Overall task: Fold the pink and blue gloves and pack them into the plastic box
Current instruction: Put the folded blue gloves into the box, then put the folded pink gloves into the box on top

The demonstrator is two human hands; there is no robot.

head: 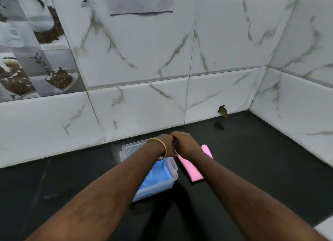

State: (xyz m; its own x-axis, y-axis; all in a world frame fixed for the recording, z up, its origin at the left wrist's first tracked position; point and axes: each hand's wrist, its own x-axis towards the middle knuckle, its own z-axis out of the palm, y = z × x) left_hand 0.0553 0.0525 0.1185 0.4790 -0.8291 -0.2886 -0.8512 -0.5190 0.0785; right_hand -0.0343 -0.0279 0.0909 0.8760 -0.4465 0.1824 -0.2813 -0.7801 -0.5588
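Two hands meeting above the far edge of a clear plastic box (126, 151) on a black counter (252, 159), left hand (166, 144) with gold bangle (163, 147) touching right hand (186, 144), fingers curled, grip seemingly empty but hard to tell, blue glove (155, 175) inside box, pink glove (193, 170) flat just right of it.

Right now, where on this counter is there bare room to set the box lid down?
Bare black counter lies right of the pink glove, running to the tiled corner, and another stretch lies left of the plastic box. It is crowded in the middle, where left hand and right hand meet over the box holding the blue glove.
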